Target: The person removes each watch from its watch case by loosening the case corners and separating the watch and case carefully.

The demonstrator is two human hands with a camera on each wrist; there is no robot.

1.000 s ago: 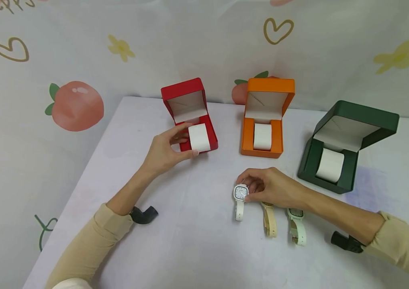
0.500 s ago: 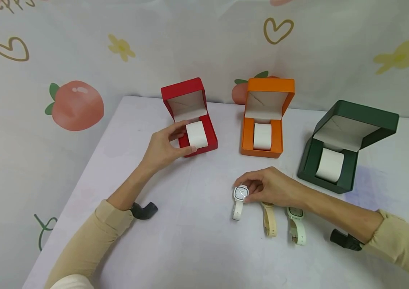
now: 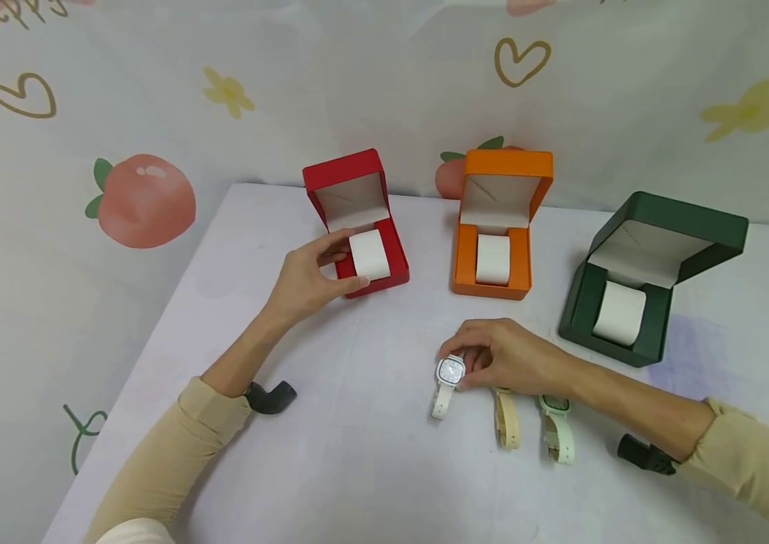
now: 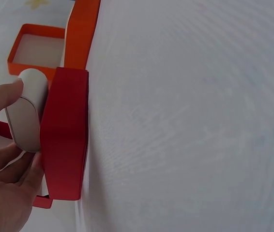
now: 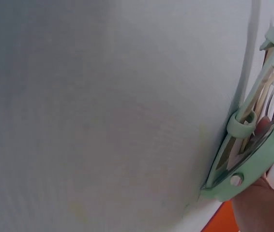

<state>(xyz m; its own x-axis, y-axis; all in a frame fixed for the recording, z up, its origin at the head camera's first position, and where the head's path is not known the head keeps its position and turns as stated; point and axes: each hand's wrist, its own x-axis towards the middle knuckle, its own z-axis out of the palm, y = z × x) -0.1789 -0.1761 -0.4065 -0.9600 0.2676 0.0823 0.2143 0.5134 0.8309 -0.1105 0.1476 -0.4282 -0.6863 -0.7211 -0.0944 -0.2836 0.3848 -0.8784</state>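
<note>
My left hand [image 3: 303, 281] pinches a white watch cushion [image 3: 369, 255] between thumb and fingers, over the base of the open red watch box [image 3: 344, 166]. Seen from the left wrist, the cushion [image 4: 28, 116] stands tilted beside the red box's side [image 4: 64, 140]. My right hand [image 3: 503, 355] holds a white watch [image 3: 451, 370] by its case, dial facing up and strap slanting down to the left. Under that hand and wrist lie a cream-yellow watch [image 3: 508, 423] and a mint-green watch [image 3: 561, 438], their upper parts partly covered. The mint-green watch [image 5: 253, 166] looms large in the right wrist view.
An orange watch box [image 3: 492, 289] and a dark green watch box [image 3: 663, 325] stand with lids raised at the back, each with a white cushion inside. Behind them hangs a patterned cloth [image 3: 371, 83]. A white cloth covers the table [image 3: 357, 423].
My left hand has shifted the cushion slightly left and up within the red box. The white watch has turned a little in my right hand, its strap end swinging left.
</note>
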